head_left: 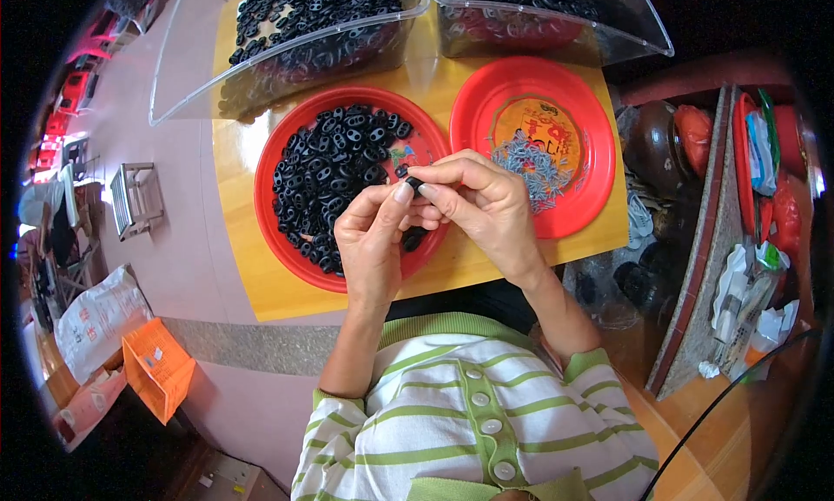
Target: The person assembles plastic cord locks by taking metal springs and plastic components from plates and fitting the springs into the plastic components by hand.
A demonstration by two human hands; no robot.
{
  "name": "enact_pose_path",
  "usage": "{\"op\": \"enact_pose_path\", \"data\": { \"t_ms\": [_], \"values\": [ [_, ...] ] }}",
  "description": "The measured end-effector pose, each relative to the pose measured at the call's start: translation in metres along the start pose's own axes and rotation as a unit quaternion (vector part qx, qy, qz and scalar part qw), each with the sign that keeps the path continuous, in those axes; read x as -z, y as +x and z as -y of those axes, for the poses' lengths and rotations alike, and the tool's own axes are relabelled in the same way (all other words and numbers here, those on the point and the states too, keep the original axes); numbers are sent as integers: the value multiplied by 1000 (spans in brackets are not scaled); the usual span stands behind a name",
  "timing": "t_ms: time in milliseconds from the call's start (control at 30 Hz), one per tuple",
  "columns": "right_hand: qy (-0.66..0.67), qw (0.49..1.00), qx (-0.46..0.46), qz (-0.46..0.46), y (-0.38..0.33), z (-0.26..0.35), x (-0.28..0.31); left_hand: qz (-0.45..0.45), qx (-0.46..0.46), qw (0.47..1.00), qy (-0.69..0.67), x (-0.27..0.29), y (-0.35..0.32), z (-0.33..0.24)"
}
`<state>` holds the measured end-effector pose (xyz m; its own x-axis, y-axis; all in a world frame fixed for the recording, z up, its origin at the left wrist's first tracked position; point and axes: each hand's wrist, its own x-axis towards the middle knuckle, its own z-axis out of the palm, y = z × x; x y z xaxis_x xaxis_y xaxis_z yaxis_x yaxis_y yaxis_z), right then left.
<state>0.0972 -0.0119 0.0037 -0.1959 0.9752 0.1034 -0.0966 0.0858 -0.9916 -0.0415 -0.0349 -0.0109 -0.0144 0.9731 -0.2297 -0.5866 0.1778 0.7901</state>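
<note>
My left hand [375,232] and my right hand [488,210] meet over the gap between two round red trays. Their thumbs and fingertips pinch a small black plastic piece [414,184], mostly covered by the fingers. Beneath my left hand, the left red tray [266,214] holds a heap of black two-holed pieces [317,171] that look like cord locks. To the right, the other red tray [601,110], with a printed orange middle, carries many thin silvery pieces [543,171], possibly springs. My right hand overlaps its left edge.
Two clear plastic bins [295,41] [556,32] full of black pieces stand at the far side of the yellow table [239,266]. Jars [656,145] and bags crowd the right. An orange basket [158,369] and a metal stool [135,199] are on the left.
</note>
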Motion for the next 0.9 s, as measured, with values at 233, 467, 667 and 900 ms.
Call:
{"op": "enact_pose_path", "data": {
  "t_ms": [233, 467, 667, 900],
  "values": [
    [-91, 995, 4, -45, -2, 8, -10, -83, 27, 995, -50, -2, 1, 8],
    [-218, 965, 135, -53, 1, 4, -1, -40, 34, 988, -146, -14, 1, 8],
    [42, 999, 0, 10, -3, -7, 10, 15, -106, 991, 76, -13, 2, 4],
    [131, 988, -67, 36, -20, 3, 11, 81, -158, 975, 133, 3, -5, 11]
  ]
}}
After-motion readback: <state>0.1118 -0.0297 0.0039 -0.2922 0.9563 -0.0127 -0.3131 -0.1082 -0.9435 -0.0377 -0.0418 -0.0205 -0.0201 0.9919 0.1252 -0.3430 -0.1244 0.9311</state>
